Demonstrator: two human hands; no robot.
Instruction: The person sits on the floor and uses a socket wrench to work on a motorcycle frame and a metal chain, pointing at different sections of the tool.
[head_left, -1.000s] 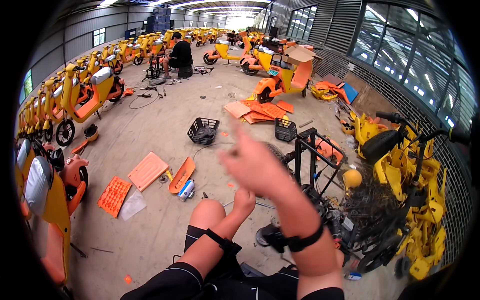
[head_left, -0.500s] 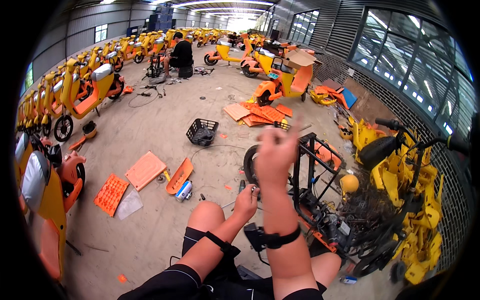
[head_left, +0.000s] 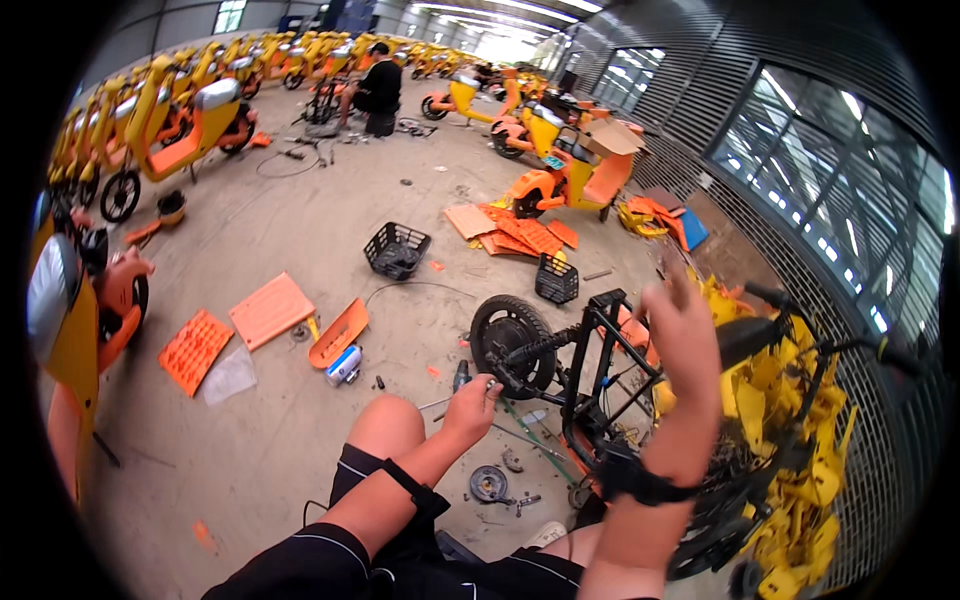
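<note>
My left hand [head_left: 470, 405] is closed in a pinch around a small metal piece [head_left: 492, 384], above the floor by my left knee. The piece is too small to name. My right hand [head_left: 682, 325] is raised in front of the black scooter frame [head_left: 592, 370], some fingers stretched upward and slightly blurred, with nothing visible in them. The frame's rear wheel [head_left: 512, 345] and black shock absorber [head_left: 545, 345] lie just beyond my left hand. On the floor below are a round metal hub part [head_left: 489, 484] and several small metal bits. A thin rod [head_left: 525, 437] passes behind my left hand; contact cannot be judged.
A black crate [head_left: 397, 250] and a smaller black basket [head_left: 557, 278] stand ahead. Orange panels [head_left: 272, 310] and a blue-white can [head_left: 344, 365] lie left. Yellow body panels [head_left: 800, 500] pile up right. Scooters [head_left: 190, 130] fill the back left; a person [head_left: 380, 88] sits among parts.
My right hand has swung right, away from in front of the wheel, uncovering it and the small basket. My left hand keeps its pinch. The view has shifted, showing the hub part on the floor.
</note>
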